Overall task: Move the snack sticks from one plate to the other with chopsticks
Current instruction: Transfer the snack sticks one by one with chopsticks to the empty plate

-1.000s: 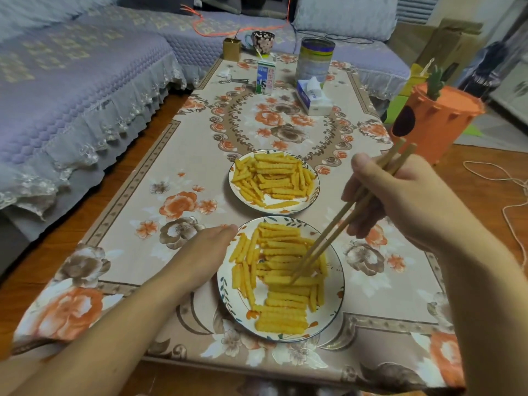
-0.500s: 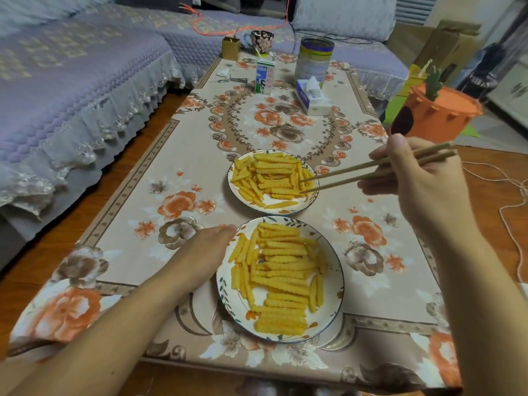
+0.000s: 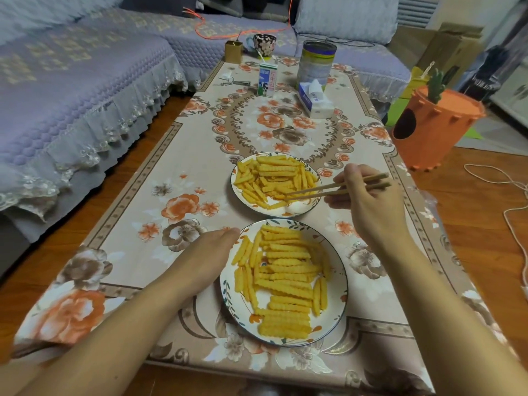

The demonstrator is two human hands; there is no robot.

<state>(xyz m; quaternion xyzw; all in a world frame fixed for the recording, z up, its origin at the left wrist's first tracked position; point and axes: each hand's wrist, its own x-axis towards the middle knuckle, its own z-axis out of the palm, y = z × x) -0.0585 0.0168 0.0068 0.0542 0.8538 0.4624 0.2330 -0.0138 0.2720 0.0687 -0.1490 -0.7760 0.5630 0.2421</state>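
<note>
The right hand (image 3: 371, 201) grips the chopsticks (image 3: 314, 191), tips among the sticks (image 3: 274, 178) on the far plate (image 3: 303, 208) at frame centre. The left hand (image 3: 208, 252), fingers relaxed, touches the near plate (image 3: 340, 284). Better part the tips slowly, low over the pile, so nothing rolls onto the counter (image 3: 137, 212)

A low rectangular table (image 3: 137, 224) covered with a beige cloth printed in orange and brown flowers stands on a reddish-brown wooden floor (image 3: 483, 224). A lavender quilted sofa with a lace-trimmed skirt (image 3: 71, 104) wraps round its left and far sides, with a pale grey cushion (image 3: 345, 18) at the back. To the right sit an orange carrot-shaped felt house (image 3: 431, 130), brown cardboard boxes (image 3: 445, 50) and a white cord (image 3: 511, 207) on the floor.
</note>
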